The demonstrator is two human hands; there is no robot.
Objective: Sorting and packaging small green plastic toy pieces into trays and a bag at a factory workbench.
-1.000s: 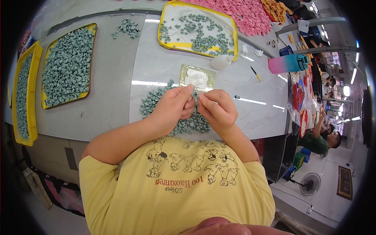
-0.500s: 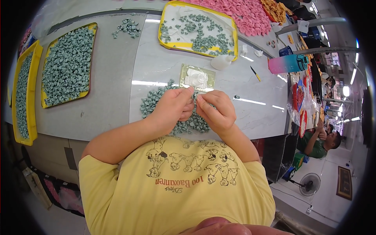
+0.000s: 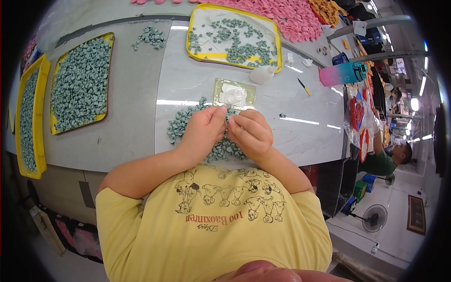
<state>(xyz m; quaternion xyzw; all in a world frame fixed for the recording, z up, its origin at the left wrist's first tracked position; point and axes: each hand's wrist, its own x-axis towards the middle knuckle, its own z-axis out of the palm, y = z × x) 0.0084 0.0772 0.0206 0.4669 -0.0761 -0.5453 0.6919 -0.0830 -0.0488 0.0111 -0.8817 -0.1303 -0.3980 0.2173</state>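
Note:
My left hand [image 3: 205, 131] and my right hand [image 3: 253, 133] meet at the table's near side, both closed in a pinch with fingertips nearly touching. Whatever they pinch is hidden by the fingers or too small to name. Beneath and around them spreads a loose pile of small grey-green pieces [image 3: 177, 126]. Just beyond the fingertips lies a greenish see-through square plate [image 3: 250, 97], and a small round white dish [image 3: 233, 95] sits on it. Behind that stands a white squeeze bottle [image 3: 262, 74].
Yellow-rimmed trays of grey-green pieces stand at the far middle [image 3: 206, 57], left [image 3: 109, 51] and far left [image 3: 40, 162]. A small knife [image 3: 304, 87] and a pink-and-teal bottle [image 3: 340, 74] lie right. Pink pieces [image 3: 286, 19] cover the back. Another person [image 3: 383, 162] sits at right.
Both hands stay pinched together, and the right fingers have shifted slightly left. The view has moved a little. At right, the other person has leaned toward the table with an arm extended.

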